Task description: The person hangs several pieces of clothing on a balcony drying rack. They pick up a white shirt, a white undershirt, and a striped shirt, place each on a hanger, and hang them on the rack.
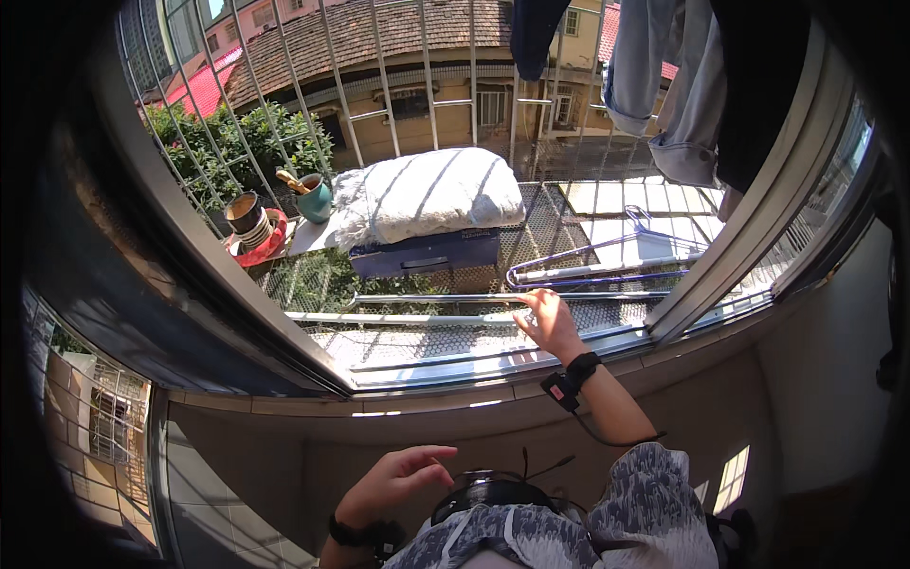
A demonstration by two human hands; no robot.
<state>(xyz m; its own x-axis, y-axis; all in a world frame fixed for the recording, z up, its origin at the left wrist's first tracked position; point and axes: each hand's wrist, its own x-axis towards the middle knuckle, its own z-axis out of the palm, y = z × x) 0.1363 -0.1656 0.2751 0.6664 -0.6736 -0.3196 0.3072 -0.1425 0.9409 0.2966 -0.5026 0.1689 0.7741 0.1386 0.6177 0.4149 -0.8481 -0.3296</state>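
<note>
My right hand (550,321) reaches out through the window opening, its thumb and fingers closed round a thin metal pole (436,299). The pole lies nearly level, and its left end looks slightly hooked. Just nearer to me runs a thicker pale pole (408,320) along the mesh shelf. Close to my body, on the inner side of the sill, my left hand (398,482) hangs in the air with nothing in it, fingers apart and partly bent. Purple clothes hangers (607,261) rest on the shelf beyond my right hand.
A white bundle (431,194) sits on a dark blue box (427,254). Left of it are a teal pot (315,201) and stacked pots (248,218) on a red tray. Jeans (687,104) hang at upper right. Metal bars (428,85) enclose the ledge; a window frame (735,232) stands at right.
</note>
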